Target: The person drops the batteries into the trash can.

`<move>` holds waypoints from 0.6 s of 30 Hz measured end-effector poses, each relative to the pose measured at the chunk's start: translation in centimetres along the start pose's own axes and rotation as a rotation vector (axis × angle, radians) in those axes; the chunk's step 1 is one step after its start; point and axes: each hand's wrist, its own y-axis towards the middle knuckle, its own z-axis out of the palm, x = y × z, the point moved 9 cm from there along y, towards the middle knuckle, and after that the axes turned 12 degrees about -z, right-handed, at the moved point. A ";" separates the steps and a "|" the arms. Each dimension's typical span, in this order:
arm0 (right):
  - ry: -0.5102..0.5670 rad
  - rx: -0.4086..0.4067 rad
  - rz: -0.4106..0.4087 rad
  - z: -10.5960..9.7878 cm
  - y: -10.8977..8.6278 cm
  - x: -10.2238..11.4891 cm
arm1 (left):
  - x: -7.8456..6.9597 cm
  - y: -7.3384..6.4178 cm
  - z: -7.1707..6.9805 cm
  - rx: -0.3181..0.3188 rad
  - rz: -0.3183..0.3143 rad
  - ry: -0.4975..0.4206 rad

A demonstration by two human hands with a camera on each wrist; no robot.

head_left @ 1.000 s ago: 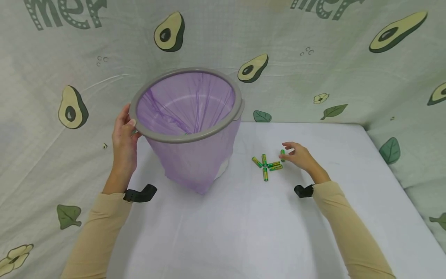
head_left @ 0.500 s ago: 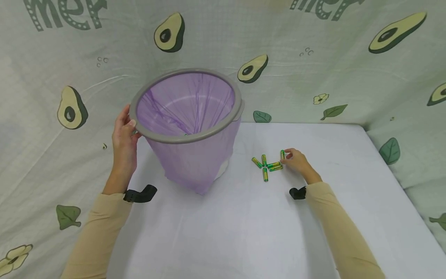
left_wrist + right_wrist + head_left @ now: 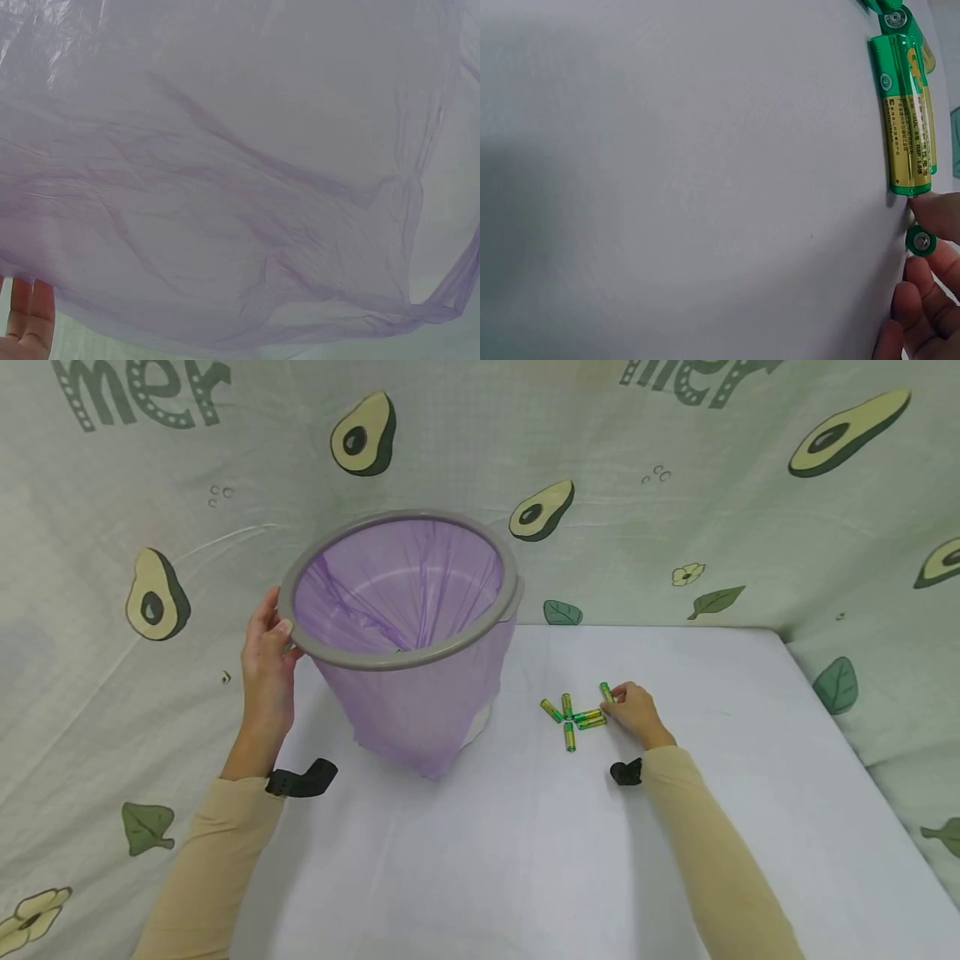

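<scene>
Head view: right hand (image 3: 634,710) pinches battery (image 3: 606,691); left hand (image 3: 267,670) holds bin (image 3: 382,663).

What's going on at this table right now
Someone's left hand grips a bin lined with a purple bag. The right hand pinches one battery; whether it's lifted is hard to tell. Five more batteries lie close together on the table between the bin and that hand.

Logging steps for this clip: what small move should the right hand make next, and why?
Probably lift the battery toward the open-topped bin: the right hand pinches that battery at the table, and the left hand holds the bin.
</scene>
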 end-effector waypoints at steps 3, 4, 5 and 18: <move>0.015 -0.022 0.028 0.0 0.0 -0.1 | -0.1 -0.1 0.0 0.000 -0.001 0.007; 0.019 -0.030 0.034 -0.1 0.0 -0.2 | -0.1 -0.1 0.0 0.000 0.000 0.007; 0.025 -0.037 0.043 -0.1 -0.1 -0.4 | -0.1 -0.1 0.0 0.000 -0.001 0.006; 0.057 -0.113 0.053 -0.4 -0.5 -1.2 | -0.2 -0.2 0.0 -0.003 -0.001 0.007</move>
